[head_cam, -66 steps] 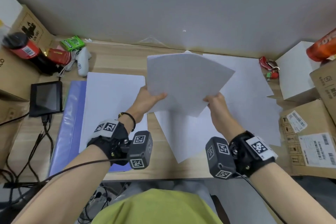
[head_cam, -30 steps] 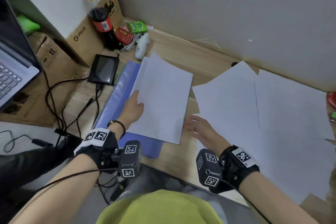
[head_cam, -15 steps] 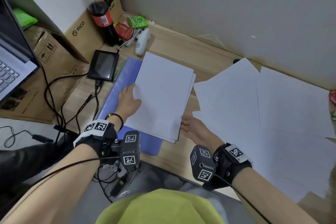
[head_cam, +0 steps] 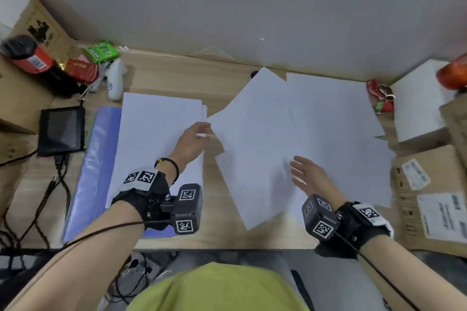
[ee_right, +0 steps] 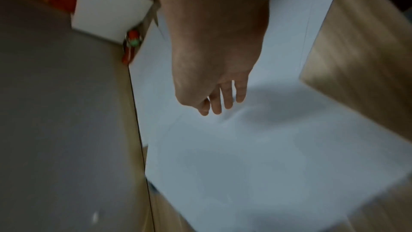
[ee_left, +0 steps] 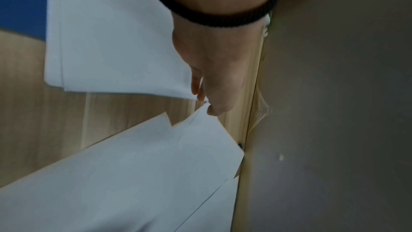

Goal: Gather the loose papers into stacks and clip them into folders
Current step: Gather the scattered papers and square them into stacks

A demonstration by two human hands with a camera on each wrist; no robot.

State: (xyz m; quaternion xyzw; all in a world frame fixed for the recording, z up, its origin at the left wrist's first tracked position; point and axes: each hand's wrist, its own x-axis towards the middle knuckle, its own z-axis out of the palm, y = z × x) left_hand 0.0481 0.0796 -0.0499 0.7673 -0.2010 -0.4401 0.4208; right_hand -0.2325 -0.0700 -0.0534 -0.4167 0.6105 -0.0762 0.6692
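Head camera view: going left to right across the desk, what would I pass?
Small black screen → blue folder → neat paper stack → left hand → loose sheets → right hand → labelled cardboard box.

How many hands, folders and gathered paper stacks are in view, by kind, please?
Hands: 2 (left hand, right hand)
Blue folder: 1
Gathered paper stack: 1
Total: 4
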